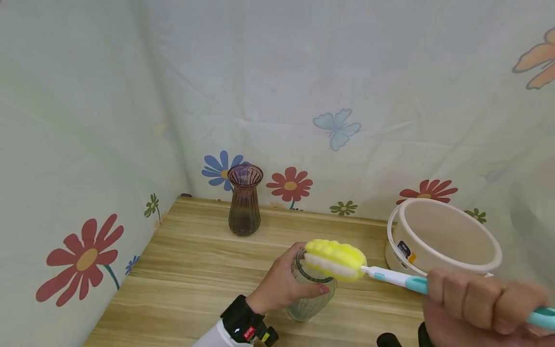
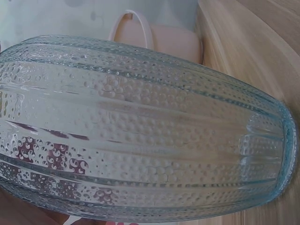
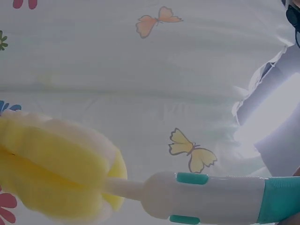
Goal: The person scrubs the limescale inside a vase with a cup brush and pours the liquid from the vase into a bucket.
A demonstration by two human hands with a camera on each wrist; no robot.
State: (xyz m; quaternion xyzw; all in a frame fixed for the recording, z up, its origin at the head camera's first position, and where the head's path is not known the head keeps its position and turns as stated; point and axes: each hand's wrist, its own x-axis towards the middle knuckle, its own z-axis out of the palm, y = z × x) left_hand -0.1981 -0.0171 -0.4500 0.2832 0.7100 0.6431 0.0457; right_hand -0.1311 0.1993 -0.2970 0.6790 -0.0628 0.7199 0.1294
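My left hand [image 1: 284,284] grips a clear glass vase [image 1: 310,301] near its rim, thumb across the front. Dimpled, ribbed glass of this vase [image 2: 154,131] fills the left wrist view, its base close to the wooden surface. In my right hand [image 1: 481,301] is the white and turquoise handle of a sponge bottle brush [image 1: 336,260]. Its yellow and white sponge head lies sideways over the vase's mouth, hiding part of the rim; whether it touches the glass I cannot tell. The right wrist view shows the brush handle [image 3: 201,197] beside the sponge head [image 3: 56,168].
A purple ribbed glass vase [image 1: 244,202] stands at the back of the wooden table [image 1: 173,279]. To the right is a cream bucket [image 1: 396,246] with a handle. A curtain [image 1: 269,72] printed with flowers and butterflies hangs behind and at the sides.
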